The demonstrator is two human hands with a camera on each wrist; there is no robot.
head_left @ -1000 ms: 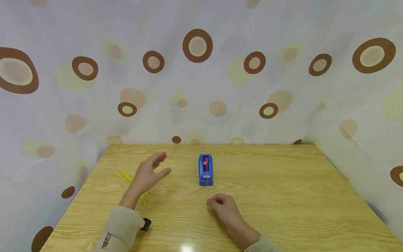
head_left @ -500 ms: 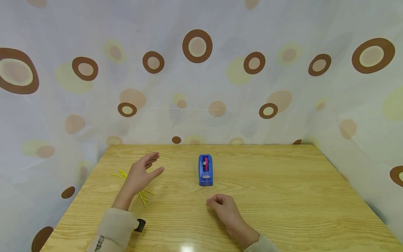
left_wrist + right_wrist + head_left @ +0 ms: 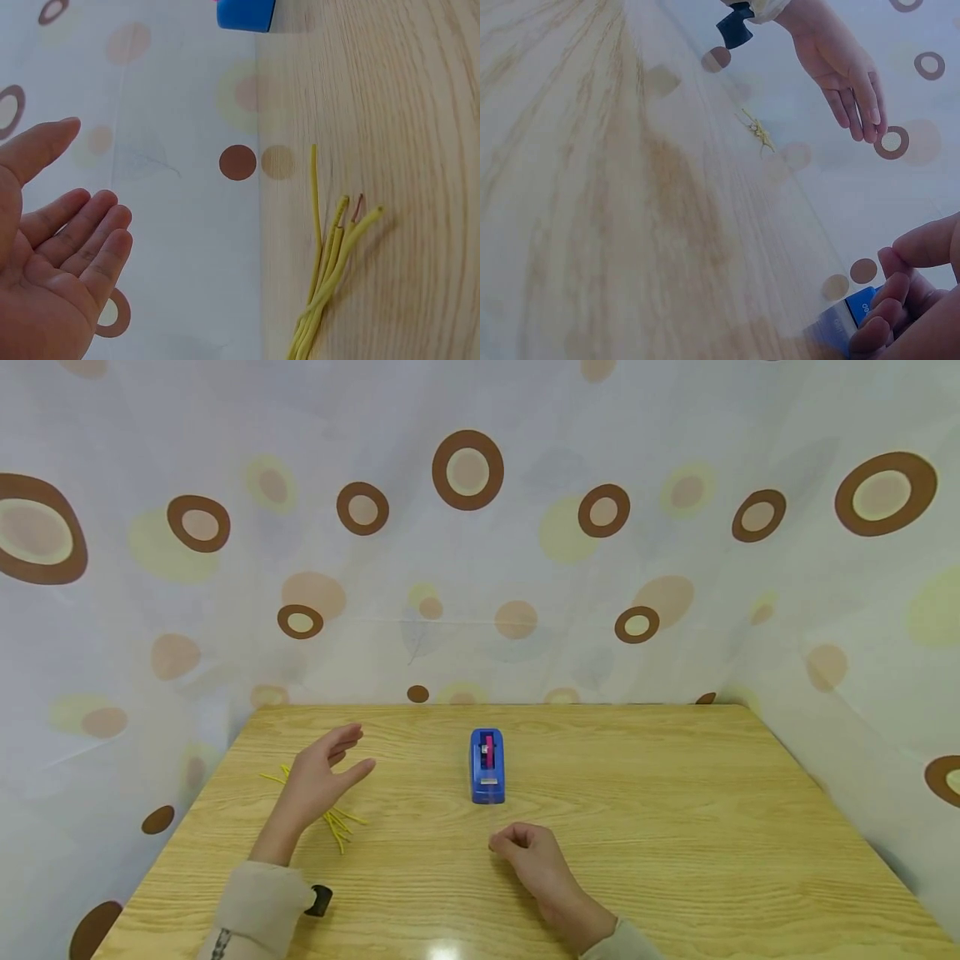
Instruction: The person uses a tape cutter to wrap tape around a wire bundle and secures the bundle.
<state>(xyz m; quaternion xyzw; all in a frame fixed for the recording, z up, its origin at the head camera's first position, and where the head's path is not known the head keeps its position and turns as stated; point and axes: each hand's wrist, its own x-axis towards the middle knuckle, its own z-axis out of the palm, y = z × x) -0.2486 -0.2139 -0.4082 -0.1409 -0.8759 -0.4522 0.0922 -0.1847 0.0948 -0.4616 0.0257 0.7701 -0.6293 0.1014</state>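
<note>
A blue tape dispenser (image 3: 487, 796) with a pink core stands at the middle of the table. From its front a faint clear strip of tape (image 3: 492, 816) runs toward me, and my right hand (image 3: 538, 864) pinches its end between thumb and forefinger. Raised on the left, my left hand (image 3: 309, 787) holds nothing; its thumb is spread from its fingers. Beneath it, partly covered in the head view, lies a bundle of yellow wires (image 3: 337, 828). In the left wrist view, these wires (image 3: 322, 292) lie beside the open palm (image 3: 56, 292).
The wood-grain table (image 3: 675, 827) is enclosed at the back and sides by a pale curtain (image 3: 525, 560) with brown rings. A black wrist-worn device (image 3: 318, 901) sits at the left cuff. Light reflects off the table's front.
My left hand has drifted left and slightly toward me, uncovering more wire ends on its right. The right hand keeps its pinch on the tape, and the dispenser stays in place.
</note>
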